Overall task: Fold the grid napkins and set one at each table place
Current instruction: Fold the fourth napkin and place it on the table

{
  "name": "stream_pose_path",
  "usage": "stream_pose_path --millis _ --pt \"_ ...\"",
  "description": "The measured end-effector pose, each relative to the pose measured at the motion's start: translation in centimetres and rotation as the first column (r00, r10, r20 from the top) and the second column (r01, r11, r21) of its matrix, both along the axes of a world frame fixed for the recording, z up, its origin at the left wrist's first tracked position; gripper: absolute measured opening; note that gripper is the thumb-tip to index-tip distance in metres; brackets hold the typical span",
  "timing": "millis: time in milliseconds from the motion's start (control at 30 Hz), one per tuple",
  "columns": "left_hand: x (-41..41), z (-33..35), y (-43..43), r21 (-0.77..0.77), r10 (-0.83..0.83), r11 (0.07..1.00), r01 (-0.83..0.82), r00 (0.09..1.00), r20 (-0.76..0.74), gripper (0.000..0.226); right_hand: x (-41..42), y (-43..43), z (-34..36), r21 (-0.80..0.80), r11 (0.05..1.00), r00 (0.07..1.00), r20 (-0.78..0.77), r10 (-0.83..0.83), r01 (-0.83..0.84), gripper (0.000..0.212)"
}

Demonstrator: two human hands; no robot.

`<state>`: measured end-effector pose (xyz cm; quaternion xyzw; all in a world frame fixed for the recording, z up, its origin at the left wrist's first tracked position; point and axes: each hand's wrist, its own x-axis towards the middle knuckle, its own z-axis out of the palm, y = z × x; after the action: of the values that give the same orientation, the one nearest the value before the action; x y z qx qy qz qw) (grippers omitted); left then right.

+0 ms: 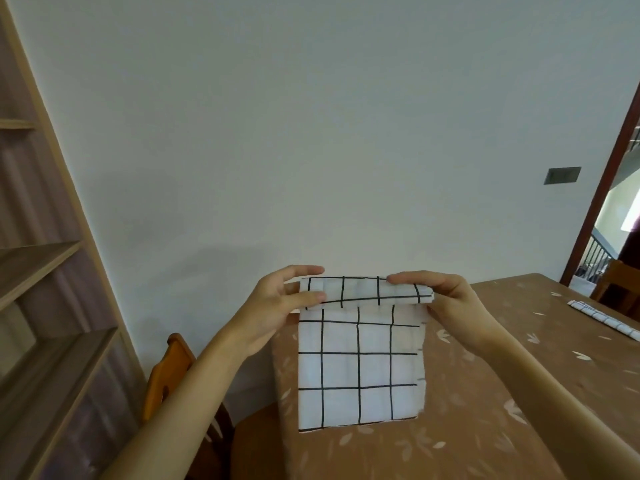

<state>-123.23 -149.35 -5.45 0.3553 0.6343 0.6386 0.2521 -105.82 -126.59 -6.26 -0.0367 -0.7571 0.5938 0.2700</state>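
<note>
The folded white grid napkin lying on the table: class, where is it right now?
In the head view, the folded white grid napkin lies flat at the far right of the brown leaf-patterned table, near a wooden chair, beyond the right hand.

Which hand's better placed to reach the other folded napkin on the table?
Right, probably. The folded napkin lies beyond the right hand; the left hand is farther off, across the held napkin both pinch.

The grid napkin (360,365) is soft matt cloth; the tabletop (485,393) wears a smooth brown leaf-print cover; the chair (169,372) is glossy orange wood.
</note>
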Motion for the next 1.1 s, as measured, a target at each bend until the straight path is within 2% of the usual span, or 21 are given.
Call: stream_pose_path --millis 33,100,167,200,233,333,467,533,633,667,733,800,833,900,967,1033,1100 --pt "0.1 0.1 0.0 0.026 0.015 1.0 -0.015 1.0 -0.008 0.04 -0.2 0.1 0.0 -0.033 0.999 1.0 0.006 0.006 -0.006 0.054" --pt "0.0 0.1 0.2 0.072 0.067 0.995 -0.065 0.998 -0.017 0.04 -0.3 -0.1 0.2 -0.245 0.969 0.998 0.036 0.044 -0.033 0.039" --pt "0.0 0.1 0.2 0.098 0.118 0.989 -0.114 0.992 -0.033 0.038 -0.1 -0.5 0.3 -0.389 0.917 0.986 0.093 0.139 -0.092 0.056" --pt "0.1 0.2 0.2 0.102 0.139 0.986 -0.134 0.989 -0.047 0.036 0.0 -0.8 0.1 -0.368 0.922 0.977 0.126 0.174 -0.117 0.061" --pt "0.1 0.1 0.2 0.106 0.151 0.984 -0.143 0.986 -0.067 0.034 0.0 -1.0 -0.2 -0.322 0.938 0.973 0.145 0.179 -0.125 0.057" --pt "0.2 0.1 0.1 0.091 0.185 0.98 -0.175 0.976 -0.117 0.033 -0.3 -1.7 -0.7 -0.147 0.989 0.993 0.119 0.016 0.001 0.027" --pt "-0.3 -0.5 -0.1 -0.042 0.127 0.99 -0.133 0.985 -0.117 0.071 -0.6 -2.0 -0.7 -0.188 0.979 0.997 0.019 -0.072 0.074 0.011" --pt "-0.2 -0.7 -0.3 -0.135 0.054 0.989 -0.057 0.998 -0.021 0.086 -0.7 -1.9 -0.8 -0.173 0.98 0.995 0.007 -0.103 0.103 0.009" --pt "-0.2 -0.7 -0.3 -0.1 -0.009 0.995 0.027 0.984 0.177 0.103 -0.6 -1.5 -1.1 -0.119 0.987 0.994 -0.013 -0.108 0.105 0.013" --pt "-0.2 -0.7 -0.4 -0.073 -0.012 0.997 0.026 0.98 0.197 0.099 -0.5 -1.4 -1.2 -0.083 0.993 0.996 -0.018 -0.089 0.088 0.017" --pt "0.0 -0.4 -0.4 -0.018 -0.001 1.0 0.005 0.982 0.191 0.062 -0.1 -1.5 -1.1 -0.035 0.998 0.998 -0.019 -0.058 0.057 0.026" --pt "0.0 -0.4 -0.4 0.006 0.013 1.0 -0.014 0.987 0.159 0.028 0.2 -1.2 -1.1 -0.075 0.996 0.999 -0.011 -0.049 0.048 0.033" --pt "0.0 -0.5 -0.3 0.009 0.029 0.999 -0.03 0.988 0.15 0.022 0.2 -1.0 -1.2 -0.11 0.993 0.999 -0.003 -0.037 0.036 0.036" --pt "0.0 -0.5 -0.3 0.032 0.058 0.998 -0.063 0.989 0.139 0.024 0.0 -0.4 -1.5 -0.176 0.984 1.0 0.028 0.009 -0.003 0.04" --pt "-0.1 -0.7 -0.4 0.06 0.082 0.994 -0.091 0.988 0.131 0.027 -0.2 -0.1 -1.7 -0.312 0.948 0.996 0.048 0.076 -0.057 0.045" --pt "-0.1 -0.8 -0.5 0.075 0.086 0.993 -0.094 0.99 0.113 0.031 -0.1 -0.3 -1.5 -0.419 0.905 0.991 0.067 0.113 -0.075 0.04" --pt "-0.1 -0.9 -0.5 0.085 0.084 0.992 -0.093 0.991 0.099 0.035 -0.1 -0.7 -1.8 -0.344 0.937 0.989 0.105 0.105 -0.063 0.038"
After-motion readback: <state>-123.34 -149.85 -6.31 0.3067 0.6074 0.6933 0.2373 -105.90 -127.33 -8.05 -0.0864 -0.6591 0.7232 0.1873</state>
